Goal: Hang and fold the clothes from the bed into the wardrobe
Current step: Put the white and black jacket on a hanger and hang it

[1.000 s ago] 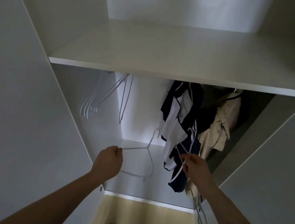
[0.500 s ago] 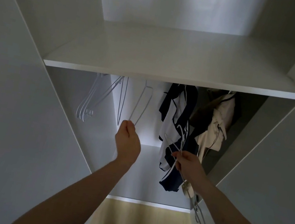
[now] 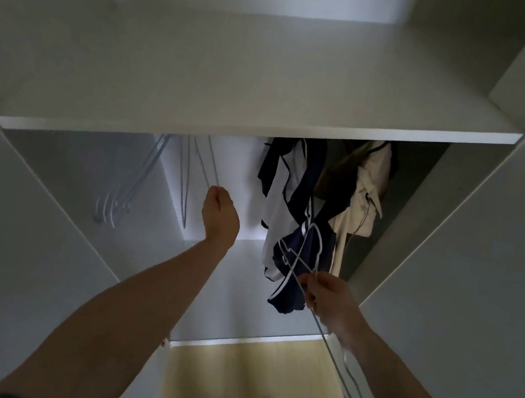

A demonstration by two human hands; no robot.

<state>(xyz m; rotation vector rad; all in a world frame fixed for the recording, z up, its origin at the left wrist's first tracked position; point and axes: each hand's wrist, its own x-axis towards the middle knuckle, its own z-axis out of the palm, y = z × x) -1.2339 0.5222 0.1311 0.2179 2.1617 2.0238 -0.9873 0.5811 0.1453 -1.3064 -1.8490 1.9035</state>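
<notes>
I face an open white wardrobe. My left hand (image 3: 220, 215) is raised under the shelf, closed on the bottom of a white wire hanger (image 3: 207, 163) that hangs from the rail hidden behind the shelf edge. My right hand (image 3: 327, 299) grips a bundle of white hangers (image 3: 300, 257) in front of the hanging clothes; part of the bundle trails down past my wrist. A navy-and-white garment (image 3: 290, 210) and a beige garment (image 3: 367, 195) hang at the right side.
A wide white shelf (image 3: 237, 90) spans the wardrobe above the hanging space. Several bare hangers (image 3: 123, 189) hang at the left. Open wardrobe doors (image 3: 6, 225) flank me on both sides. The wardrobe floor (image 3: 230, 297) and pale wooden room floor (image 3: 242, 376) lie below.
My left hand rose from waist height, carrying one hanger up to the rail under the shelf. My right hand stayed low with the other hangers. The view tilted slightly.
</notes>
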